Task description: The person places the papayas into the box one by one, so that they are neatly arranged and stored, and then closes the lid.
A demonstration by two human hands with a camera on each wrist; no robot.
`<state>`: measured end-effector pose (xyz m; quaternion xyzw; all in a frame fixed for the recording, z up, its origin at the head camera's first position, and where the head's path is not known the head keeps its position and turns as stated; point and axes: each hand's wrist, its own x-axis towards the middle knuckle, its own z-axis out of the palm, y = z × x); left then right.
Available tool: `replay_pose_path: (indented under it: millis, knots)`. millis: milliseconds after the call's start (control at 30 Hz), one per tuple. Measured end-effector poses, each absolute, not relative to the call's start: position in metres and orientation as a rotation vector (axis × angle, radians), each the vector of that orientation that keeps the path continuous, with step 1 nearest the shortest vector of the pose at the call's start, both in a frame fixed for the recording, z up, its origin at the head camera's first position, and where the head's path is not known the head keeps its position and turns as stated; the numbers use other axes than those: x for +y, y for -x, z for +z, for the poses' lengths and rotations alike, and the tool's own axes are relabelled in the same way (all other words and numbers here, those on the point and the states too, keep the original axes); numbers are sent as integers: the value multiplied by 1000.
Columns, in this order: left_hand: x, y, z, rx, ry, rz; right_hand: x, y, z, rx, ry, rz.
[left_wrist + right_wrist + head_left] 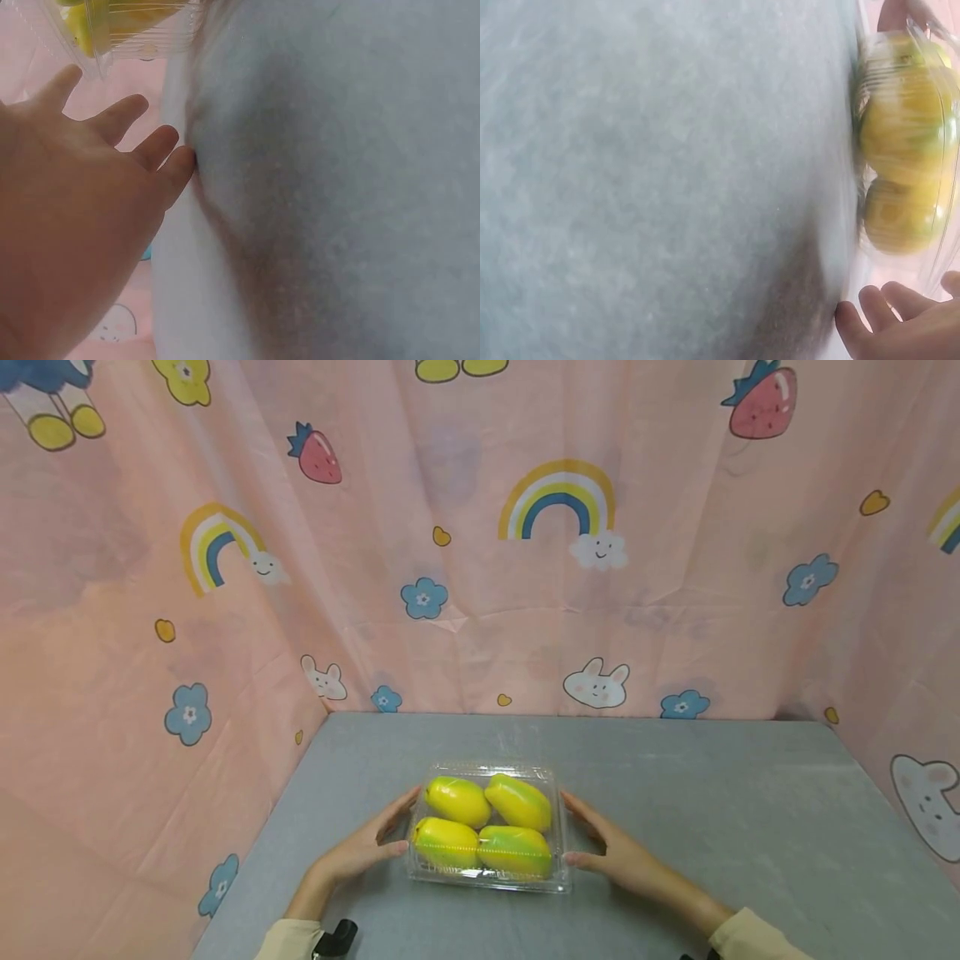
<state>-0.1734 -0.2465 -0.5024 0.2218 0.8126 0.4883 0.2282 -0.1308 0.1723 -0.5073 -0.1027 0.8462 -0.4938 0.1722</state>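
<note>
A clear plastic clamshell box [489,884] lies flat on the grey table, its lid down. Several yellow-green fruits that look like mangoes [517,802] show through it in two rows. My left hand [358,850] is at the box's left side, thumb and fingers spread with the tips close to the wall. On the opposite side, my right hand [624,853] mirrors it, fingertips right by the wall. Both wrist views show the fingers extended and loosely bent, the left hand [82,172] below a corner of the box and the right hand [904,322] beside its end.
The grey table [712,793] spreads out around the box. A pink curtain [480,643] printed with rainbows, rabbits and flowers hangs along the table's back and both sides. A black strap piece [336,938] sits at the left cuff.
</note>
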Motion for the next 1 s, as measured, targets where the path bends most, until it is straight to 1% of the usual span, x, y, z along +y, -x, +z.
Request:
replay_pose_path:
  millis: [467, 700, 833, 1000]
  knots:
    - [-248, 170, -502, 2213, -585, 1349, 166, 125, -505, 2401, 244, -1362]
    - [-247, 170, -498, 2148, -521, 1344, 167, 126, -500, 2265, 404, -1480]
    - [-246, 171, -497, 2007, -537, 1396, 166, 124, -497, 2147, 423, -1527]
    - [-244, 170, -495, 1898, -497, 1435, 165, 122, -497, 2024, 452, -1594]
